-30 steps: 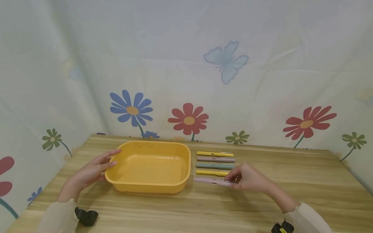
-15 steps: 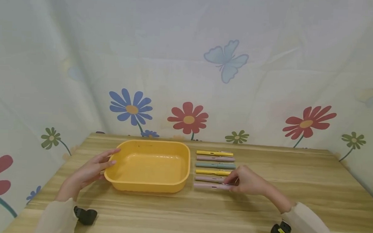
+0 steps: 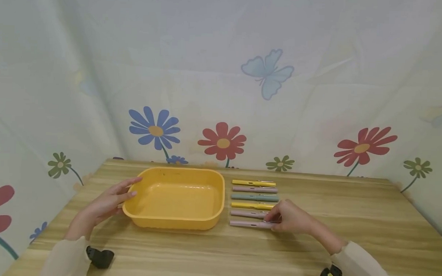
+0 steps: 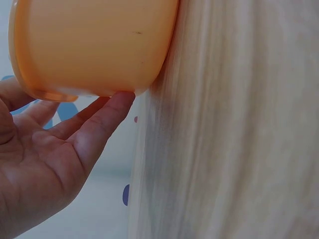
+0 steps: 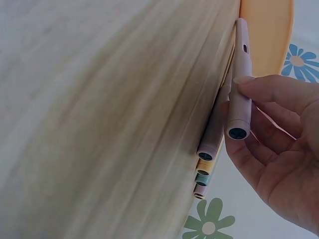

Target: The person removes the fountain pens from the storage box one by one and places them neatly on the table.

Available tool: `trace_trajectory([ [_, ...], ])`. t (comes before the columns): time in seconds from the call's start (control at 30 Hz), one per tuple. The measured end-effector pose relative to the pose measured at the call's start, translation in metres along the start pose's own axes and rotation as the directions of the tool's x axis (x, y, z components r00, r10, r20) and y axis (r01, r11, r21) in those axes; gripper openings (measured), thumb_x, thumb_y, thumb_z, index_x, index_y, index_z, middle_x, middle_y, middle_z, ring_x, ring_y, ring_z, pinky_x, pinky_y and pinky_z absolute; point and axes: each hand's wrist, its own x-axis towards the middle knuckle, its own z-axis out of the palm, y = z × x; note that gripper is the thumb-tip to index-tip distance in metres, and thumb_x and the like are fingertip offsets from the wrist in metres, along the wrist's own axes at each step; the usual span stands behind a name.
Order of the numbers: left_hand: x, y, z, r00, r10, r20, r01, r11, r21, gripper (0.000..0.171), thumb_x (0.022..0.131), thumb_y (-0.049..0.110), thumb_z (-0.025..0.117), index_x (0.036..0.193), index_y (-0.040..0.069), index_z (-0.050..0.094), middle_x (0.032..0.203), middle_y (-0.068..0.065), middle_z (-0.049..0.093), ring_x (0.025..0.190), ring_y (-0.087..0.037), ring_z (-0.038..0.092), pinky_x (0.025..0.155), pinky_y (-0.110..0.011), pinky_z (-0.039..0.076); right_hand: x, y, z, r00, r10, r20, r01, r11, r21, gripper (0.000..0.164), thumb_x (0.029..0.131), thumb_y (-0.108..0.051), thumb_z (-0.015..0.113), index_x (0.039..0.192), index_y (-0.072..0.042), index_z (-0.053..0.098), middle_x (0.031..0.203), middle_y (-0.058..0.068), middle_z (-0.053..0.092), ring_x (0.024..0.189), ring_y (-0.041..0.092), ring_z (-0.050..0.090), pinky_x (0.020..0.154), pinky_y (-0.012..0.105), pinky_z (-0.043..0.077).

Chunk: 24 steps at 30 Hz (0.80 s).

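Observation:
At left stands a yellow plastic basin (image 3: 174,223). My left hand (image 3: 107,201) holds its left end, with the thumb over the rim and other fingers against the outer wall. In the left wrist view, a fingertip (image 4: 123,97) touches that wall low down. My right hand (image 3: 293,217) pinches a pale lilac pen (image 3: 247,224) between thumb and fingers near its right end. This pen is the nearest in a column of parallel pens. Behind it lie a mauve pen (image 3: 245,213), a yellow pen (image 3: 249,205) and a green pen (image 3: 255,197).
Farther back lie another mauve pen (image 3: 253,189) and another yellow pen (image 3: 252,183), just right of the basin. Everything rests on a wood-grain table (image 3: 202,255). A flower-printed cloth (image 3: 298,116) hangs behind the table's far edge.
My right hand has shifted slightly towards me with the lilac pen, uncovering the mauve pen behind it and widening the gap between them. My left hand stays at the basin.

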Motion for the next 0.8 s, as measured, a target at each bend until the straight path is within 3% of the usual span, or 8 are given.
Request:
trace_trajectory([
  [0.8, 0.0003, -0.0012, -0.0005, 1.0, -0.016, -0.005, 0.016, 1.0, 0.012, 0.063, 0.094, 0.024, 0.049, 0.145, 0.008, 0.016, 0.15, -0.024, 0.002, 0.128, -0.047, 0.024, 0.087, -0.046, 0.047, 0.0006, 0.0088, 0.0075, 1.0, -0.014, -0.019, 0.013, 0.999, -0.044, 0.015, 0.066, 0.002, 0.074, 0.081, -0.002, 0.072, 0.076, 0.002, 0.069, 0.068, 0.003, 0.061, 0.059, 0.019, 0.05],
])
